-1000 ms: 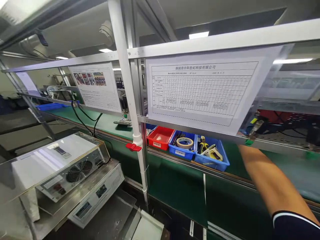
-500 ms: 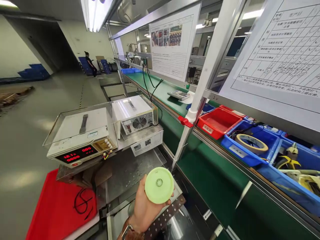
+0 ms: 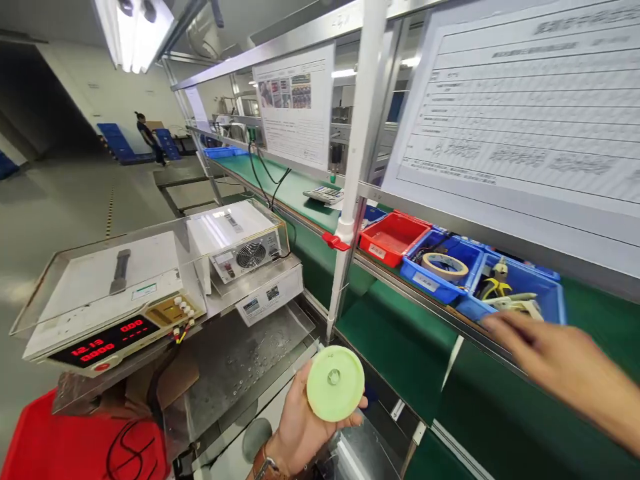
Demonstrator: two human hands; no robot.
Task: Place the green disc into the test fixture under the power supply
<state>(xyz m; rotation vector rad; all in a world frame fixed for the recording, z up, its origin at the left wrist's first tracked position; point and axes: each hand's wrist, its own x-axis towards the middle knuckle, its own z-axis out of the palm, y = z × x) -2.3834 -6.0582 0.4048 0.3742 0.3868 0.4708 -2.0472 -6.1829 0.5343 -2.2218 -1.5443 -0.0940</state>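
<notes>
My left hand [image 3: 305, 427], with a brown-strapped watch on the wrist, is closed around the rim of a light green round disc [image 3: 335, 400]. The disc's face is turned up and has a small raised ring at its centre. At the right, my right hand [image 3: 555, 360] reaches over the near edge of a blue bin [image 3: 553, 300] holding pliers [image 3: 497, 277] and other tools. Motion blurs its fingers, and I cannot make out whether they touch or hold anything.
A red bin [image 3: 393, 237] and a blue bin with a tape roll [image 3: 445, 265] line the shelf. A white upright post [image 3: 350, 200] stands before it. On the left are a power supply [image 3: 115, 313] and a red tray [image 3: 60, 440]. A person [image 3: 149, 139] stands far back.
My right hand has come into view from the right, at the tool bin. My view has turned to the right. The green disc stays in my left hand.
</notes>
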